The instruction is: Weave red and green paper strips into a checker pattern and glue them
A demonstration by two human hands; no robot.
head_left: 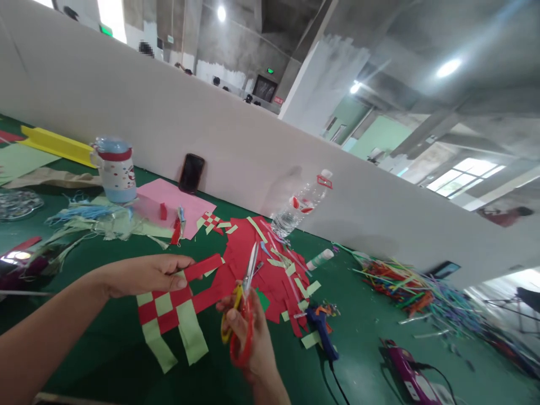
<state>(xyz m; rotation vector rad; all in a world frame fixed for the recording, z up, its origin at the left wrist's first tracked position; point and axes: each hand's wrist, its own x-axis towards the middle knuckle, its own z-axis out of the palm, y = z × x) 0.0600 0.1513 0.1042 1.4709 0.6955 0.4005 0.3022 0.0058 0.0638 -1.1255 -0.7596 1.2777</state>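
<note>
My left hand (164, 273) pinches a woven piece of red and pale green paper strips (169, 320) by its upper edge. Loose strip ends hang below it and stick out to the right. Just right of it, my right hand (253, 337) is wrapped round the handles of a pair of scissors (248, 281), one loop red and one yellow. The blades point up and look closed or nearly so, apart from the woven piece. Behind them lies a pile of red paper (240, 247) with green scraps. A small checkered woven piece (208, 222) rests farther back.
A blue glue gun (323, 332) with a cord lies to the right, near a purple device (407, 371). Against the white partition (236, 152) stand a cup (118, 171), a phone (192, 173) and a tilted plastic bottle (299, 205). Tangled coloured strips (417, 292) cover the far right.
</note>
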